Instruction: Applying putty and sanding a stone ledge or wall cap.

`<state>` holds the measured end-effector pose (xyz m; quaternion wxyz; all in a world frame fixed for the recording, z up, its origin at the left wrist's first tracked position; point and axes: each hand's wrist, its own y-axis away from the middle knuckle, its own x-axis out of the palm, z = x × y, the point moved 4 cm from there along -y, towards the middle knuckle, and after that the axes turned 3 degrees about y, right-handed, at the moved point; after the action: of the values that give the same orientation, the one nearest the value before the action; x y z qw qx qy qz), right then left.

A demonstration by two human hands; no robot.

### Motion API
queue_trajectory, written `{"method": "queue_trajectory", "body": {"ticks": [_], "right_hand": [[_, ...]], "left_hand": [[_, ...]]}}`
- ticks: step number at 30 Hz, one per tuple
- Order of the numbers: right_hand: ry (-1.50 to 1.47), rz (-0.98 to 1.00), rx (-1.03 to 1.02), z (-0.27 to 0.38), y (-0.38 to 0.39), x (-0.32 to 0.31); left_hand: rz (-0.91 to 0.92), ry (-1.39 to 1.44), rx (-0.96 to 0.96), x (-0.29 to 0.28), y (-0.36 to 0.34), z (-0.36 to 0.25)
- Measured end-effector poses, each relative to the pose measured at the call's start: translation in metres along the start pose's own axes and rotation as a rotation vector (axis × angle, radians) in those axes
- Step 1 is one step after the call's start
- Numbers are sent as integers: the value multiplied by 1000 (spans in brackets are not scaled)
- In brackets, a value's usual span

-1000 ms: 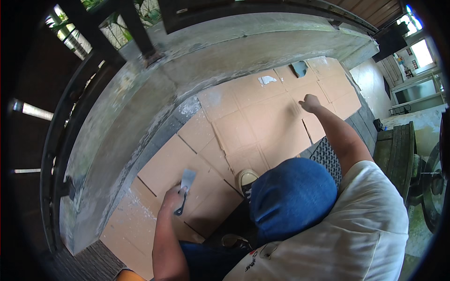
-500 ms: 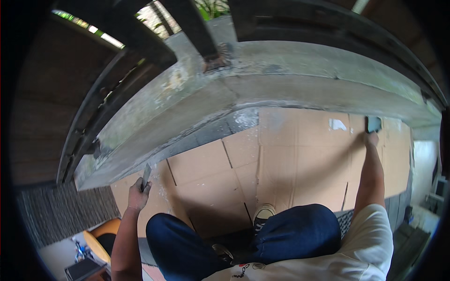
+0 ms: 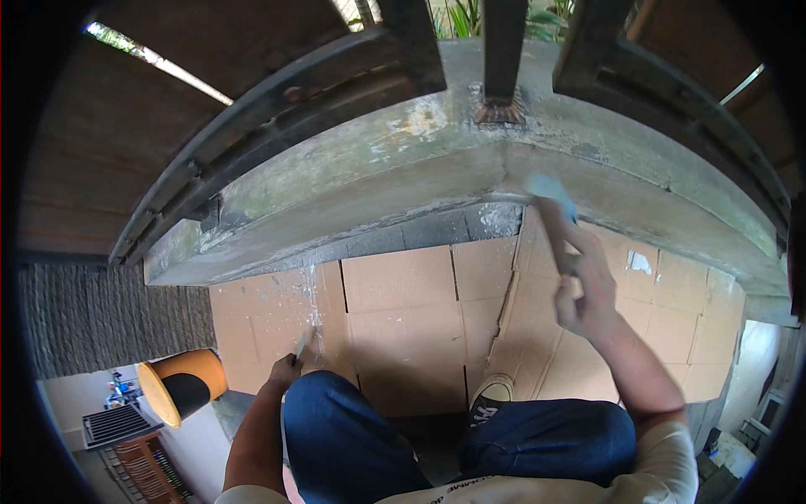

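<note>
My right hand (image 3: 589,286) is closed around a wide-bladed putty knife (image 3: 556,225), blurred by motion, with a pale blue-grey end. It is raised in front of the corner of the low concrete wall (image 3: 403,189); whether it touches the wall I cannot tell. Low beside my left knee, my left hand (image 3: 288,370) grips a narrower putty knife (image 3: 303,342), its blade pointing up over the cardboard (image 3: 403,290). White smears and specks mark the cardboard near that blade.
Dark metal posts and rails (image 3: 502,50) stand along the wall's top. A ribbed dark mat (image 3: 109,319) lies at left, near an orange and black round container (image 3: 186,386) and a slatted rack (image 3: 138,454). My shoe (image 3: 489,399) rests at the cardboard's near edge.
My right hand has lifted its putty knife from the cardboard at far right and swung it left to the wall corner. My left hand has drawn back toward my knee. The view has turned left.
</note>
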<state>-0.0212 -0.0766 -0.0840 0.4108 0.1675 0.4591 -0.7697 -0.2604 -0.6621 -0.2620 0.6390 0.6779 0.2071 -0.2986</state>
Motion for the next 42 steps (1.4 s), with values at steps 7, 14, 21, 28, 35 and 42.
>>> {"method": "queue_trajectory", "body": {"ticks": [7, 14, 21, 28, 35, 42], "right_hand": [[341, 389, -213, 25, -133, 110], [581, 407, 250, 41, -173, 159], [377, 689, 752, 8, -203, 176], [808, 518, 695, -10, -218, 186], [688, 240, 84, 93, -192, 279], [625, 996, 542, 82, -248, 262]], "left_hand": [[-105, 144, -245, 28, -28, -5], [-84, 410, -137, 53, -36, 20], [257, 312, 11, 42, -49, 5], [235, 287, -19, 49, -60, 12], [249, 304, -76, 58, -53, 30], [162, 206, -93, 69, -69, 28]]}}
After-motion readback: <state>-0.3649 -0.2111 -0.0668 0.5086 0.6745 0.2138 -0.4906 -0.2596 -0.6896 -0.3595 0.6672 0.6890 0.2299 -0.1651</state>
